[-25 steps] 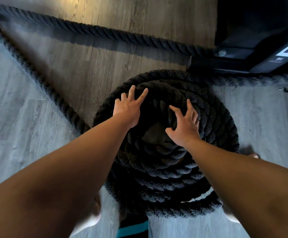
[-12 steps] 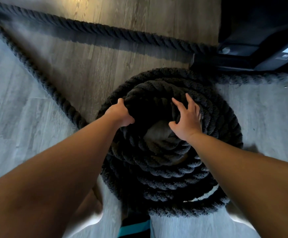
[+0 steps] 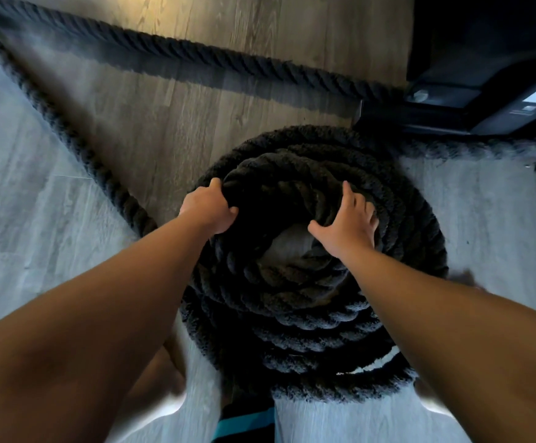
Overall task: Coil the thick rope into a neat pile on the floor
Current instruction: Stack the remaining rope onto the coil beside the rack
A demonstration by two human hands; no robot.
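Splayed a second ago, the left hand [image 3: 207, 207] now grips the top turn of the thick dark twisted-fibre rope [image 3: 308, 314], stacked in fuzzy round coils on the grey wood-grain floor [image 3: 36, 251]; the right hand [image 3: 346, 227] clasps the opposite side.

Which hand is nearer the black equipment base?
Right. The right hand holds the rope coil below-left of the equipment base; the left hand grips the coil's left edge, farther away.
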